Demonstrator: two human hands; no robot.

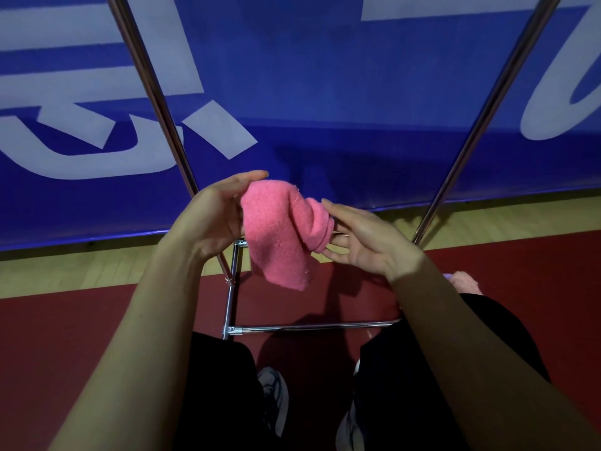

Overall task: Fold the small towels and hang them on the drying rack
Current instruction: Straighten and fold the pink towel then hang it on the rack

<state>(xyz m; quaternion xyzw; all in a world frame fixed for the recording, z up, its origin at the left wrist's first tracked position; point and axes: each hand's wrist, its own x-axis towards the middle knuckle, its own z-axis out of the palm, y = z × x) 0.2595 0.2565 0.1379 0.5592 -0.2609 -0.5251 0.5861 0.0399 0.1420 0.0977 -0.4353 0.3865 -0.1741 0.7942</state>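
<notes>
Folding in mid-air, the person has the pink towel [279, 229] between both hands above the rack [309, 327]. Left hand [213, 216] pinches its upper edge; right hand [364, 237], fingers straight, supports the rolled side. Next, probably: flatten the fold, then drape it over a bar.

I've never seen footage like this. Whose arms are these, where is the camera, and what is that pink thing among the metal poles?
There is no machine here: a person wears a wide-angle camera on the head, so you look forward and down along their own arms. The left hand and right hand hold a small pink towel between them, in the air, partly folded or bunched. The shiny poles and the low bar are a drying rack standing on a red floor. Behind it hangs a blue banner with large pale lettering. Below are the person's dark trousers and shoes. Something else pink peeks out past the right arm; I cannot tell what it is.
</notes>
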